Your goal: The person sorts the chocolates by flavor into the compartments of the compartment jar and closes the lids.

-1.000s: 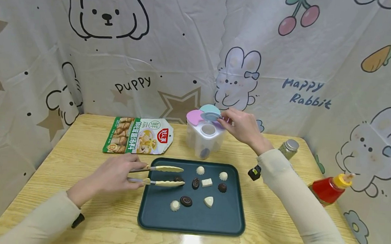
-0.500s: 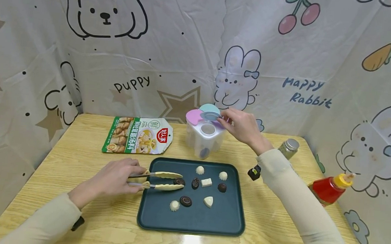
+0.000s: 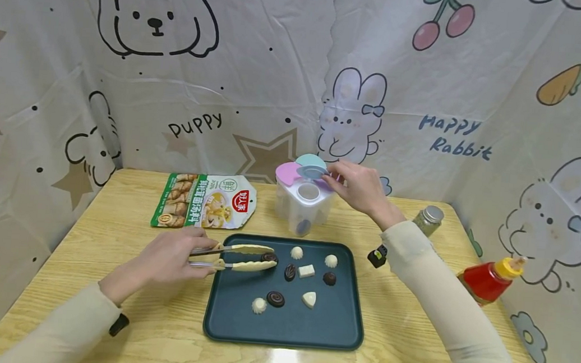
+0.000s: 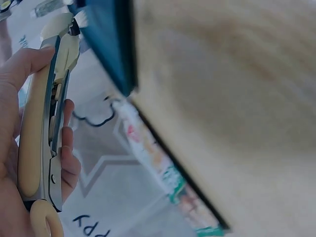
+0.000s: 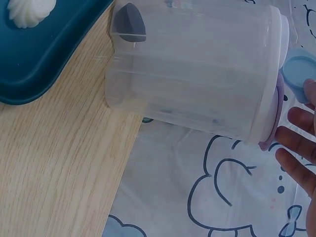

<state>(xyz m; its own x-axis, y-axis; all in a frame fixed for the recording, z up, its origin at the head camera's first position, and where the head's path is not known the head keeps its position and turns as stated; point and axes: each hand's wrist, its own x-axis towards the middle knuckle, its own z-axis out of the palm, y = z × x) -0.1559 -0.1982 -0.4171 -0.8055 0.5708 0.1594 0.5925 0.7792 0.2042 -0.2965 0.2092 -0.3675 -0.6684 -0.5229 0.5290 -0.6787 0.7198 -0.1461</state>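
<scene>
Gripping tongs [image 3: 249, 266] is the left hand [image 3: 171, 256] (the right hand [image 3: 359, 189] pinches a lid [image 3: 311, 173]).

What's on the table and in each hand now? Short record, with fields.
left hand: holds tongs; dark chocolate between their tips
right hand: pinches blue flap, raised
canister: behind tray, upright, round opening exposed
tray: five white chocolates, four dark counting the one at the tongs
far left: pouch
right side: jar, red bottle
unclear: whether that chocolate is lifted
</scene>
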